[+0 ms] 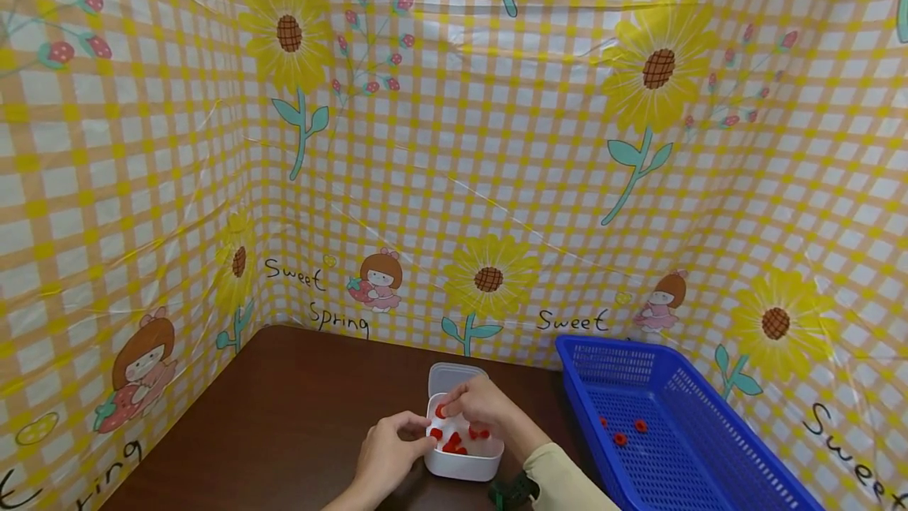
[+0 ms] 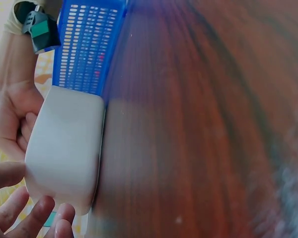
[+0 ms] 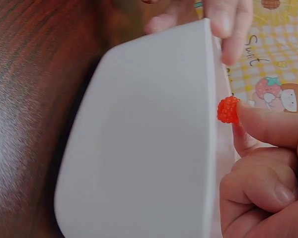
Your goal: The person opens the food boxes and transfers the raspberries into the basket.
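In the head view a white box [image 1: 464,464] stands on the table with several raspberries [image 1: 454,443] inside. My right hand [image 1: 477,404] reaches in over its right side and pinches one red raspberry [image 3: 229,109] between thumb and finger, level with the rim in the right wrist view. My left hand [image 1: 388,448] holds the box at its left end, thumb and fingers at the rim; the left wrist view shows those fingertips [image 2: 44,204] against the white wall. A pale lid [image 1: 454,374] lies behind the box.
A blue plastic basket [image 1: 582,408] stands to the right, with a few raspberries [image 1: 641,425] on its slotted floor. The dark brown wooden table [image 1: 284,416] extends left of the box. A checked flower-print sheet [image 1: 454,180] encloses the back and both sides.
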A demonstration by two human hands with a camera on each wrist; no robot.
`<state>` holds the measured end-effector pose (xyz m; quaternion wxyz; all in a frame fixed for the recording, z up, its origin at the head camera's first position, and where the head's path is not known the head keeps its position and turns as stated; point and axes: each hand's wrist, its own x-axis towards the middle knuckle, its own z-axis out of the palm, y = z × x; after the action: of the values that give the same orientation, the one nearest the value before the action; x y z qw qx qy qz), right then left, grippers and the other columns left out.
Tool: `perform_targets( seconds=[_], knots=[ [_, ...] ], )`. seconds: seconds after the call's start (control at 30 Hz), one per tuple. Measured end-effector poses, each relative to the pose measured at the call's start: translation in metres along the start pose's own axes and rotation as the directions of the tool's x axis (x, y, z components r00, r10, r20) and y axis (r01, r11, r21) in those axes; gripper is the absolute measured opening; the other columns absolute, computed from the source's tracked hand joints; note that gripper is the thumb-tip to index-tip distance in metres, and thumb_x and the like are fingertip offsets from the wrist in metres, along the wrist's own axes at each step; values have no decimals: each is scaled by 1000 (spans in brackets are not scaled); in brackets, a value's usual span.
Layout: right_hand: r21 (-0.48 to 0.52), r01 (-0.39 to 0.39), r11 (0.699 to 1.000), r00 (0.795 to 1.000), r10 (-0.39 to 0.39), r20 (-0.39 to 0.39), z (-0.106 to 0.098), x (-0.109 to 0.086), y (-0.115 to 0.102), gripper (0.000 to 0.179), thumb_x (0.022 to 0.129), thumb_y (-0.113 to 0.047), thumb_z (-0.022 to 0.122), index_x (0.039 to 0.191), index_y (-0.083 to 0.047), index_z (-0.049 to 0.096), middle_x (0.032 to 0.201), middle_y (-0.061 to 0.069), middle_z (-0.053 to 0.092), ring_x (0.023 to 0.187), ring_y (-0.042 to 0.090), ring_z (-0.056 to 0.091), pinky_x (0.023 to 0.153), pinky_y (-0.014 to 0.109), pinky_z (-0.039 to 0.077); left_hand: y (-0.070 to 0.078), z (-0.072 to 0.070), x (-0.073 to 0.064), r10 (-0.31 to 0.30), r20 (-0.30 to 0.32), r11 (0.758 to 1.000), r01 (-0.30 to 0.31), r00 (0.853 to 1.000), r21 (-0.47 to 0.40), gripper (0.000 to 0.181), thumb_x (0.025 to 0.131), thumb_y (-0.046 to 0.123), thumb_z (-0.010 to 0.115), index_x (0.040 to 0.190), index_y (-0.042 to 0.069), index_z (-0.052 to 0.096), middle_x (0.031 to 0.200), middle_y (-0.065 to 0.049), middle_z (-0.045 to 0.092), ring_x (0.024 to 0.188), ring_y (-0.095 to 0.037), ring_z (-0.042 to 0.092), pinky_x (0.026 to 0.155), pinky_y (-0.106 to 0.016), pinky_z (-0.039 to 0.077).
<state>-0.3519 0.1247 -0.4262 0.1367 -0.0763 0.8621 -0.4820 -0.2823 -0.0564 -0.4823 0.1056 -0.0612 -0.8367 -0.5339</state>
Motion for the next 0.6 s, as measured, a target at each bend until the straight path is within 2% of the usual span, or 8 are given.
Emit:
perform_targets(
  seconds=[0.1, 0.23, 0.33, 0.5, 0.6],
  knots=[
    [-13, 3, 1000, 1000, -4, -14, -5, -4, -4, 13, 85, -6, 73, 96, -3, 78, 55, -6, 45, 42, 7, 24, 41, 19, 26, 2, 0, -3, -9, 2, 1000, 9, 1000, -2, 23, 79, 30, 84, 98, 21, 77, 85, 10, 72, 76, -9, 60, 62, -31, 43],
    [13, 1, 1000, 1000, -1, -7, -13, -8, -9, 14, 85, -5, 73, 98, -1, 77, 54, -6, 44, 43, 7, 24, 42, 19, 26, 4, -1, -7, -16, 4, 1000, 16, 1000, -2, 23, 79, 30, 84, 99, 20, 78, 86, 10, 72, 79, -9, 62, 62, -32, 43],
    [29, -1, 1000, 1000, 1, -2, -19, -13, -12, 14, 85, -5, 73, 98, 0, 77, 51, -7, 37, 43, 7, 23, 42, 19, 25, 6, -3, -10, -10, 1, 1000, 10, 1000, 9, 22, 78, 29, 84, 98, 21, 78, 86, 10, 73, 79, -10, 62, 63, -31, 43],
    [43, 13, 999, 1000, -13, -2, -32, -21, -16, 14, 85, -4, 73, 97, 2, 76, 57, -6, 45, 44, 6, 21, 43, 20, 22, 8, -4, -16, 4, -4, 1000, -4, 1000, 22, 23, 77, 31, 83, 98, 21, 77, 86, 10, 73, 78, -9, 61, 63, -30, 43],
    [45, 16, 999, 1000, -16, -16, -41, -26, -18, 14, 85, -4, 73, 97, 3, 75, 56, -6, 43, 44, 6, 20, 43, 21, 21, 8, -5, -19, 3, -3, 1000, -3, 1000, 19, 23, 78, 30, 83, 98, 21, 77, 86, 10, 73, 78, -9, 61, 62, -30, 43]
  ],
)
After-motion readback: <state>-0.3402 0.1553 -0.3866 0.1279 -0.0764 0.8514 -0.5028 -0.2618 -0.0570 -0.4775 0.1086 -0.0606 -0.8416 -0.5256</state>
